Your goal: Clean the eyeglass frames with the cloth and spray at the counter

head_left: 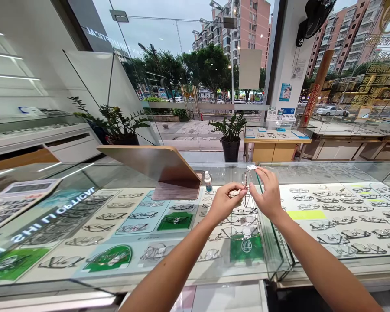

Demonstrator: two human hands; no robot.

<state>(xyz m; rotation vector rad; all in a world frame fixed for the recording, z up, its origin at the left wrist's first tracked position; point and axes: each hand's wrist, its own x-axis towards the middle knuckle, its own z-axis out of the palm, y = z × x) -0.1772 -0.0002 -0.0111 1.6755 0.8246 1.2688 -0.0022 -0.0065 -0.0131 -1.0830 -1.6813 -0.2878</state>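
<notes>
Above the glass display counter (123,260) both my hands hold up a thin-framed pair of glasses (246,178) with a small white tag on top. My left hand (225,201) is closed, pinching something small and whitish against the frame's lower left side. My right hand (268,193) is closed on the frame's right side, fingers curled around it. Under the glass lie several rows of eyeglass frames (243,216) on white, blue and green trays.
A tilted counter mirror (162,171) stands left of my hands, with a small bottle (208,181) beside it. A calculator (16,199) lies at the far left. Potted plants (230,134) and another display case (276,141) stand behind, before the shop window.
</notes>
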